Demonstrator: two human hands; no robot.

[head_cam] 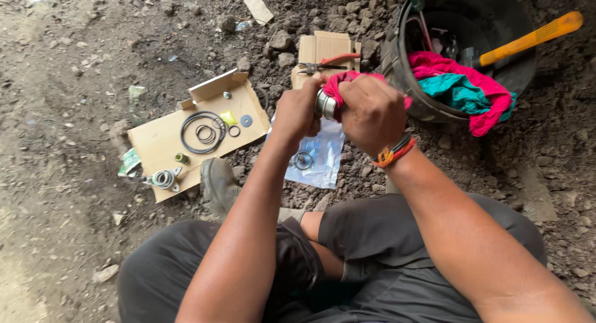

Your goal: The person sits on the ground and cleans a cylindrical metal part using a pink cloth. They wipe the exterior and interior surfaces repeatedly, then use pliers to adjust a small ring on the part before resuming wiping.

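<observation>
I sat on the dirt with both hands raised in front of me, working at one small piece. My left hand [297,112] was clenched around a short metal cylinder [325,104], fingers wrapped over its near end, while my right hand [371,115] pressed a pink rag [338,82] against the other end, gripping the cloth tight so that it bunched above my knuckles. The cylinder sat between the two hands, above a clear plastic bag [323,155] lying on the ground with a small ring on it. To my left lay a flat piece of cardboard [155,143] carrying a large black O-ring [200,132], several smaller rings and a few metal washers. A second bit of cardboard beyond my hands held red-handled pliers [326,63]. On my right stood a black bucket [397,56] with pink and teal cloth [462,87] draped over its rim and a yellow tool handle [531,37] sticking out.
</observation>
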